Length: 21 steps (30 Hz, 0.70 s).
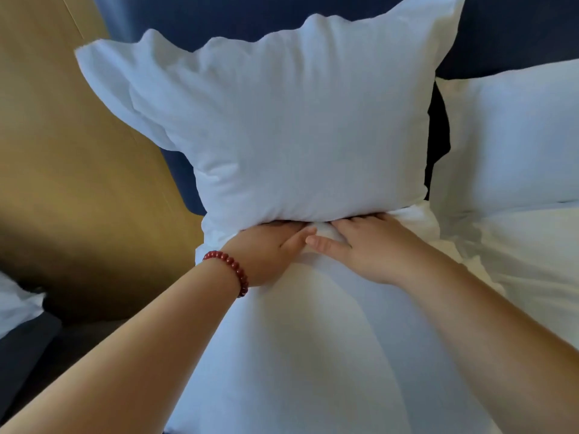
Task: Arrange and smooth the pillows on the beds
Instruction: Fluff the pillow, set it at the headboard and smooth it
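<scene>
A big white pillow (pixel 282 120) stands upright against the dark blue headboard (pixel 175 14). Below it lies a second white pillow (pixel 297 339), flat on the bed and running toward me. My left hand (pixel 269 249), with a red bead bracelet at the wrist, and my right hand (pixel 372 245) press palm-down side by side where the two pillows meet. Their fingertips are tucked under the bottom edge of the upright pillow and are hidden there. The thumbs nearly touch over a small fold of white cloth.
Another white pillow (pixel 513 136) leans on the headboard at the right, above white bedding (pixel 532 261). A tan wooden wall panel (pixel 62 151) fills the left side. At the lower left are a dark surface (pixel 25 349) and a corner of another white cloth (pixel 15 302).
</scene>
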Available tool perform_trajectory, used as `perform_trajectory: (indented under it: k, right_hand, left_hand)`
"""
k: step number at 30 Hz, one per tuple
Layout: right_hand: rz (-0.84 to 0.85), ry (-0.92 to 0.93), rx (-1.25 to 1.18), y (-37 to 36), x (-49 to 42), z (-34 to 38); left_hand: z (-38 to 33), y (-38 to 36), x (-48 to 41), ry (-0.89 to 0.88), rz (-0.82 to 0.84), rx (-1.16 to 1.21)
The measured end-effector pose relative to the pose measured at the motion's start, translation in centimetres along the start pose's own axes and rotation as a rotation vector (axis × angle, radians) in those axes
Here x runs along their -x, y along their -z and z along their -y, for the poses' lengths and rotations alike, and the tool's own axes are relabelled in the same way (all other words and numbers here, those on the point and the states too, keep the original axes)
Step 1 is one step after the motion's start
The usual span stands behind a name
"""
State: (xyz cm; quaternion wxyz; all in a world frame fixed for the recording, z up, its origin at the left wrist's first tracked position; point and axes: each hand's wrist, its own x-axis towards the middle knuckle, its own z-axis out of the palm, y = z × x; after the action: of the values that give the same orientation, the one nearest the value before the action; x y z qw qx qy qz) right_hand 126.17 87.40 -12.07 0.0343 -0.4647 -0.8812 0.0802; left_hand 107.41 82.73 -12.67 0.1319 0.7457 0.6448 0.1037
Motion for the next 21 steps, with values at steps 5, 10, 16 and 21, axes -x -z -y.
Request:
perform_trajectory:
  k: [5, 10, 16, 21]
  right_hand:
    - [0.024, -0.063, 0.024, -2.3, -2.0, -0.3]
    - [-0.008, -0.106, -0.009, -4.5, -3.2, -0.8]
    - [-0.137, -0.14, -0.002, -5.3, -0.4, -3.0]
    - [-0.254, -0.345, -0.025, -5.7, 1.0, -3.6]
  left_hand:
    - [1.5, -1.5, -1.8, 0.041, 0.033, 0.082]
    - [2.2, -3.2, -2.9, 0.152, 0.07, 0.084]
    - [3.0, -4.2, -1.1, 0.132, -0.034, 0.161]
    - [1.9, -3.9, 0.5, 0.255, -0.117, -0.009]
